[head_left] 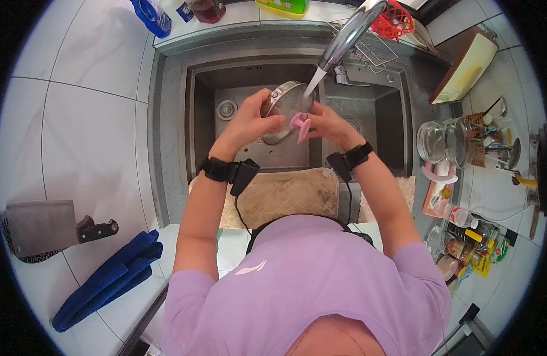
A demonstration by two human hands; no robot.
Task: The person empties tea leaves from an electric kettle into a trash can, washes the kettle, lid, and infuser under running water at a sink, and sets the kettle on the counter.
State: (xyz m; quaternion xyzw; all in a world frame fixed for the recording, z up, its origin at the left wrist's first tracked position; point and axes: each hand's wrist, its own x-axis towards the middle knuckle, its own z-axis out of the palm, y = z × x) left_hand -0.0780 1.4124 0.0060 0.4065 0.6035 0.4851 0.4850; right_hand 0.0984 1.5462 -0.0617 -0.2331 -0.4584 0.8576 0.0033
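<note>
Kitchen: a two-basin sink (201, 113) sits in a grey counter (169, 136) beneath a running tap (351, 37).
Left hand (254, 120): fingers and thumb grasp the rim of a round lid (278, 95).
Rinse: apparently underway; water meets the lid, which is not yet set down; its cleanliness cannot be judged.
Lid: tilted above the left basin, near its right edge; see-through, metal-rimmed.
Right hand (332, 126): fingers curl at a pink handle-like piece (303, 127) against the lid; whether attached is unclear.
</note>
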